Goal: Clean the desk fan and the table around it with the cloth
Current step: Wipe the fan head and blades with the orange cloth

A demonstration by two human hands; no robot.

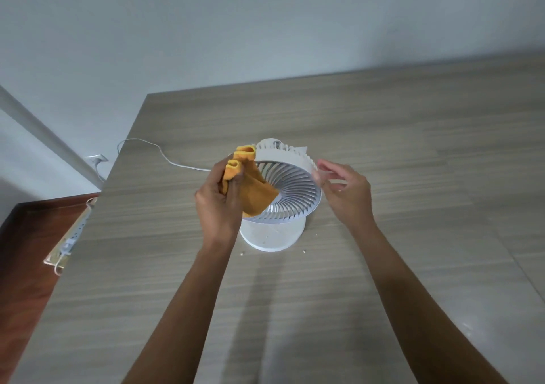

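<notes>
Fan (290, 195): white, mid-table, grille tilted up toward the viewer, round base on the wood.
Cloth (253, 189): orange, bunched, draped over the grille's left part.
Left hand (219, 203): grips the cloth, fingers curled round its folds.
Right hand (343, 190): fingers relaxed and spread, at the grille's right rim; contact unclear.
Cord (153, 147): white, runs from fan to the far left edge.
Table (413, 177): grey wood grain, small crumbs (242, 253) near the base.
Power strip (72, 236): on the lower brown surface, left.

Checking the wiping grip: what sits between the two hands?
In the head view, the fan's grille, with the orange cloth draped over it from the left hand; right hand opposite.
</notes>
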